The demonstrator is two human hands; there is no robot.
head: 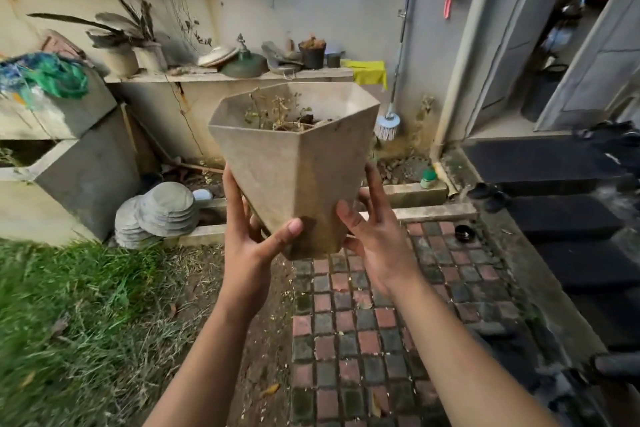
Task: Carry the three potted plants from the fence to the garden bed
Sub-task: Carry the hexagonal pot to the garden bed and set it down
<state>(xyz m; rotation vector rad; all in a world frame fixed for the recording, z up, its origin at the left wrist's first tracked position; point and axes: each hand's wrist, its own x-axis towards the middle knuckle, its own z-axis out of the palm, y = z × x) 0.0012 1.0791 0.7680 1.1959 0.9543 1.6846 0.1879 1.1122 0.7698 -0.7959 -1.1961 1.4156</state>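
Observation:
A tall beige angular pot (pixel 294 163) with a dried-out plant in it is held up in front of me, above the paving. My left hand (pixel 249 239) grips its lower left side, thumb across the front. My right hand (pixel 374 236) cups its lower right side. Beyond the pot lies a low garden bed (pixel 408 184) with a concrete edge at the foot of the wall. On the ledge (pixel 207 74) behind stand two pale pots with withered leaves (pixel 135 52) and a small black pot (pixel 312 53).
Brick paving (pixel 381 305) runs under my arms, grass (pixel 69 305) to the left. Stacked grey pot saucers (pixel 159 211) lie by a concrete block. A brush (pixel 388 121) leans on the wall. Dark steps (pixel 571 218) rise at right.

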